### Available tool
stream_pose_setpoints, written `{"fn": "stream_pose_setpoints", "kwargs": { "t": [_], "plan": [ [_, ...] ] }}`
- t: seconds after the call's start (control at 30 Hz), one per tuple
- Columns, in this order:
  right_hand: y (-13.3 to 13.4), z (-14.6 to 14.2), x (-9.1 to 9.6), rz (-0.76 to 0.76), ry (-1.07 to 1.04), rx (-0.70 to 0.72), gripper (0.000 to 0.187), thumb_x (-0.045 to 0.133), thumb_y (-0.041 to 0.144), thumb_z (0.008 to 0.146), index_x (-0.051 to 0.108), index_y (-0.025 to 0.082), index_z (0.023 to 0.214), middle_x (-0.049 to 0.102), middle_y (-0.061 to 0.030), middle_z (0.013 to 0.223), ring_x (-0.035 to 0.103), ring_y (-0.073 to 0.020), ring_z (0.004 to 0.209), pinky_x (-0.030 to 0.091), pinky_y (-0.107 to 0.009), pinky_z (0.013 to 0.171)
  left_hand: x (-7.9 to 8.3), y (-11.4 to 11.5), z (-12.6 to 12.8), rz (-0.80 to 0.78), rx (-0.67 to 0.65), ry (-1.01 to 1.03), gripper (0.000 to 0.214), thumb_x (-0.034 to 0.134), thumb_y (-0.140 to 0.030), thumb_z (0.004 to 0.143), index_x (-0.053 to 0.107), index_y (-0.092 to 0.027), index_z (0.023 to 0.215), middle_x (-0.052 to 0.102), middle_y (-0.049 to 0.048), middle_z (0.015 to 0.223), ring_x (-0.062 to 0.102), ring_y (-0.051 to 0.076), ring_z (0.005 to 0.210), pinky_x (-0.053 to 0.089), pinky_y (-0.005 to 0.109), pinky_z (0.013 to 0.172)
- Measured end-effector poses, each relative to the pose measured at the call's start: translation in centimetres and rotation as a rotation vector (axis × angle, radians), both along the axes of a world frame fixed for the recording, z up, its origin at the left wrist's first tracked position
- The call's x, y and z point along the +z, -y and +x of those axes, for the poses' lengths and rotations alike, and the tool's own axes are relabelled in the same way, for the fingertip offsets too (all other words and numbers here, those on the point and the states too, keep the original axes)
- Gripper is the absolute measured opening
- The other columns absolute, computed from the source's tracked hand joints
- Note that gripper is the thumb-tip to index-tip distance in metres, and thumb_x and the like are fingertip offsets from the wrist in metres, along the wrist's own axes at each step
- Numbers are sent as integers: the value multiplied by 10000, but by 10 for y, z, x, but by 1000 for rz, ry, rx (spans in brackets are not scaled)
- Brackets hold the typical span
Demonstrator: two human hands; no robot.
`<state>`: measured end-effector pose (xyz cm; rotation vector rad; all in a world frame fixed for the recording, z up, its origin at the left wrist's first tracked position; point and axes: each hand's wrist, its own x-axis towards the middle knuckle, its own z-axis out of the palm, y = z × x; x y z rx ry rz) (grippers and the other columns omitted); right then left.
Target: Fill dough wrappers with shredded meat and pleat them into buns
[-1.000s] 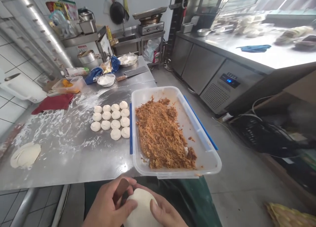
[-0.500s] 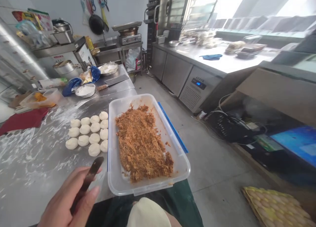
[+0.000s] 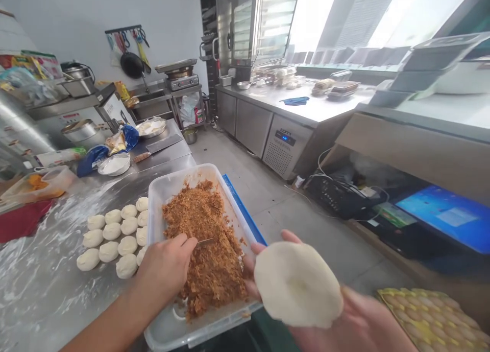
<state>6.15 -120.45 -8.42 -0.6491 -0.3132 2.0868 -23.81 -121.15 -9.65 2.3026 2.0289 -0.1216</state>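
My left hand (image 3: 168,262) is closed round a filling spatula (image 3: 204,241). Its thin blade touches the reddish-brown crumbly filling (image 3: 210,283). That filling lies in a clear plastic tub (image 3: 239,219) at the table's near right edge. Across the fingers and palm of my right hand (image 3: 356,316) lies a round, flat dough wrapper (image 3: 296,285), held up to the right of the tub. The wrapper looks bare, with a slight hollow in its middle. Rows of rounded dough buns (image 3: 108,251) sit on the floured table, left of the tub.
A blue lid edge (image 3: 245,209) shows along the tub's right side. Farther back on the steel table (image 3: 42,270) are a cleaver (image 3: 164,143) and a bowl of white powder (image 3: 115,164). An egg tray (image 3: 432,316) is at lower right.
My left hand has moved right, bringing the spatula from beside the tub into the filling. My right hand has risen into view with the dough wrapper. The view has shifted.
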Motion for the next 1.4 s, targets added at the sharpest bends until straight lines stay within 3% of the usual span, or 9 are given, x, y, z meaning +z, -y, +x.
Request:
{"fn": "stream_pose_setpoints", "kwargs": {
  "t": [0.17,0.33,0.43,0.53,0.77,1.0,1.17,1.3,1.4],
  "plan": [
    [-38,-24,14,-188,-11,-136,804,574,830,819,696,277,1390,703,-152,1447,664,-412,1296,561,-601,1058,-9,-5,8,-66,-136,-21,308,403,-93,1008,671,-236,1058,690,31,903,701,228,810,474,351,653],
    [-49,-43,5,-237,-44,-141,509,588,596,924,719,338,1342,731,-45,1427,688,-312,1267,606,-461,975,-10,2,8,-118,-214,-11,263,411,-113,1018,639,-244,1036,683,13,917,686,214,780,446,359,619],
    [-51,-48,4,-231,-51,-135,559,581,470,912,673,243,1414,724,-81,1434,654,-286,1325,597,-408,991,-8,0,9,-141,-229,3,249,426,-118,1009,632,-256,1017,681,2,908,679,215,745,435,369,591],
    [-53,-50,5,-245,-34,-130,628,569,478,886,669,153,1415,744,-136,1389,651,-293,1329,581,-402,1023,-8,-1,12,-156,-234,15,237,445,-111,990,633,-254,1006,684,3,906,680,218,722,431,368,572],
    [-54,-52,5,-219,-3,-102,588,532,557,931,747,165,1313,816,-140,1217,717,-315,1204,514,-465,1128,-7,5,18,-210,-260,61,269,441,-106,961,656,-242,1047,712,24,937,715,236,757,474,365,600],
    [-50,-53,3,-165,26,-120,539,556,528,942,748,183,1309,829,-126,1155,734,-317,1126,595,-461,979,-9,4,30,-257,-270,155,173,515,-154,929,662,-233,881,745,26,884,718,219,729,448,326,591],
    [-45,-53,5,-106,22,-142,527,591,525,951,742,172,1312,827,-143,1165,743,-300,1120,601,-394,910,10,4,27,-284,-201,330,234,535,-137,910,703,-262,805,769,-37,860,731,169,821,478,282,712],
    [-43,-53,14,-132,-5,-98,588,597,576,947,714,170,1356,836,-128,1126,748,-300,1098,595,-372,873,39,4,15,-386,21,666,250,566,-190,948,784,-306,910,789,-83,892,717,130,840,470,247,745],
    [-45,-56,20,-190,-32,-126,526,595,528,967,733,160,1317,844,-119,1059,750,-295,1079,587,-392,916,47,6,12,-305,107,643,222,565,-276,997,780,-319,961,786,-74,942,714,143,882,483,257,766]
  ]
}}
